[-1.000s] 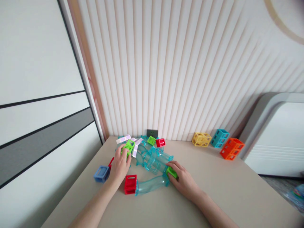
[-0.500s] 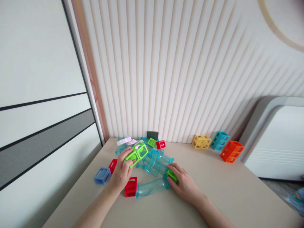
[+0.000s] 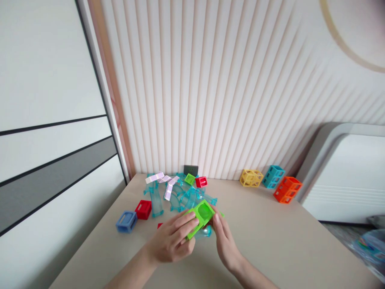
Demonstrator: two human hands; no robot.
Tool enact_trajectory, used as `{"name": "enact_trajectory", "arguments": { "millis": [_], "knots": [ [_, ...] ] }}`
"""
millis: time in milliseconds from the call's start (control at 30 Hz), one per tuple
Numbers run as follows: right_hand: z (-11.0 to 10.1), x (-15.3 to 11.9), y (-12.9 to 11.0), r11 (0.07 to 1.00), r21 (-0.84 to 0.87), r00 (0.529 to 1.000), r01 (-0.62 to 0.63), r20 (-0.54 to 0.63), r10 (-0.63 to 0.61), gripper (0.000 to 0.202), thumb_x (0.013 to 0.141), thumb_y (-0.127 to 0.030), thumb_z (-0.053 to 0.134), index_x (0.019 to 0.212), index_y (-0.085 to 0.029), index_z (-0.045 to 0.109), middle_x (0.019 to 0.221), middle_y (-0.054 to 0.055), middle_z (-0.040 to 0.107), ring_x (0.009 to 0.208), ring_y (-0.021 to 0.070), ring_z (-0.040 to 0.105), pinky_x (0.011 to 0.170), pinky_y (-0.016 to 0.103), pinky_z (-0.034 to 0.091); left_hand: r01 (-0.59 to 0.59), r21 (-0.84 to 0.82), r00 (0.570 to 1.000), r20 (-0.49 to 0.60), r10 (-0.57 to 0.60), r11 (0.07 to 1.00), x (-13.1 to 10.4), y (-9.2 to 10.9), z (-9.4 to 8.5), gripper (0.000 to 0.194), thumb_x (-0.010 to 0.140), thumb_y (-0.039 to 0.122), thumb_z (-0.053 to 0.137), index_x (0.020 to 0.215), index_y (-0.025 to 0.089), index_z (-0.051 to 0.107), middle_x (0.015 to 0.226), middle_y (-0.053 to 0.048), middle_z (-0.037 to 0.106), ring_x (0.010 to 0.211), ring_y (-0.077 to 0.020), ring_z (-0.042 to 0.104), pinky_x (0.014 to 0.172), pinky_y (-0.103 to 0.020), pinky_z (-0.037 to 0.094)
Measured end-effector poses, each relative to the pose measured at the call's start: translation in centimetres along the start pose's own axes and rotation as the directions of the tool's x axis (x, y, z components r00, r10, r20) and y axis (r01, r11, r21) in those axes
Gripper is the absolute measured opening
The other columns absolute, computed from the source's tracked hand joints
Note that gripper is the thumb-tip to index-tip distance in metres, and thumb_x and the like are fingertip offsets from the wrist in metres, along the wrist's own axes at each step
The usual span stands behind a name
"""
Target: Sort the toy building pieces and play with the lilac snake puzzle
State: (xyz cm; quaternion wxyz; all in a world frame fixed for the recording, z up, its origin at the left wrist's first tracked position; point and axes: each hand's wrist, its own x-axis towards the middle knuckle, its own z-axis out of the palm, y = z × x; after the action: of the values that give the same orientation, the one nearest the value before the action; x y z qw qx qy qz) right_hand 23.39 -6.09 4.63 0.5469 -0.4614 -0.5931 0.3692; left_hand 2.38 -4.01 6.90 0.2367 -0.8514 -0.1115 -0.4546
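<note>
My left hand (image 3: pixel 177 237) is closed around a pair of joined green toy blocks (image 3: pixel 205 212) with open square frames, held tilted above the table. My right hand (image 3: pixel 225 243) is closed at their right end, its thumb and fingers at the edge. Another bit of green shows behind its fingers, mostly hidden. Beneath the blocks, part of a clear blue toy tube (image 3: pixel 206 232) peeks out. A red block's corner (image 3: pixel 159 225) is visible just past my left hand, the rest covered.
Clear blue tube pieces (image 3: pixel 156 202) and pale purple pieces (image 3: pixel 169 192) lie in a heap near the wall. Left of it sit a red block (image 3: pixel 143 209) and a blue block (image 3: pixel 126 222). Yellow (image 3: pixel 251 178), teal (image 3: pixel 273 176) and orange (image 3: pixel 287 190) block stacks stand at the right.
My left hand has brought the green blocks right and toward me, up against my right hand. They now cover much of the near tube and the red block at its end.
</note>
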Motion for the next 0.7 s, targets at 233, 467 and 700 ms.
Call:
{"name": "enact_trajectory", "arguments": {
  "millis": [233, 467, 700],
  "knots": [
    [0.9, -0.8, 1.9, 0.957, 0.281, 0.985, -0.076, -0.125, 0.115, 0.058, 0.085, -0.067, 0.064, 0.12, -0.022, 0.072, 0.103, 0.009, 0.076, 0.077, 0.0222, 0.071, 0.07, 0.034, 0.062, 0.015, 0.01, 0.999, 0.05, -0.016, 1.0, -0.1, 0.7, 0.8, 0.013, 0.089, 0.01, 0.063, 0.097, 0.02, 0.065, 0.122, -0.009, 0.067, 0.132, -0.0244, 0.055, 0.11, -0.042, 0.051],
    [-0.1, -1.2, 1.1, 0.948, 0.317, 0.999, 0.039, -0.005, -0.039, 0.05, 0.091, -0.054, 0.065, 0.134, -0.03, 0.064, 0.128, 0.01, 0.071, 0.108, 0.0285, 0.071, 0.092, 0.041, 0.059, 0.172, -0.009, 0.982, 0.086, -0.171, 0.985, -0.7, 0.5, 0.7, 0.021, 0.095, 0.007, 0.053, 0.11, 0.018, 0.063, 0.131, -0.014, 0.061, 0.138, -0.0265, 0.049, 0.107, -0.042, 0.053],
    [0.0, -2.0, 2.4, 0.968, 0.193, 0.985, 0.164, 0.02, -0.171, 0.057, 0.096, -0.043, 0.061, 0.15, -0.031, 0.046, 0.152, 0.011, 0.052, 0.136, 0.0315, 0.053, 0.106, 0.046, 0.049, 0.491, -0.223, 0.866, 0.02, -0.5, 0.842, -2.0, 1.0, 1.3, 0.039, 0.088, -0.002, 0.052, 0.122, 0.018, 0.053, 0.132, -0.016, 0.062, 0.131, -0.0249, 0.057, 0.103, -0.038, 0.055]
  ]
}}
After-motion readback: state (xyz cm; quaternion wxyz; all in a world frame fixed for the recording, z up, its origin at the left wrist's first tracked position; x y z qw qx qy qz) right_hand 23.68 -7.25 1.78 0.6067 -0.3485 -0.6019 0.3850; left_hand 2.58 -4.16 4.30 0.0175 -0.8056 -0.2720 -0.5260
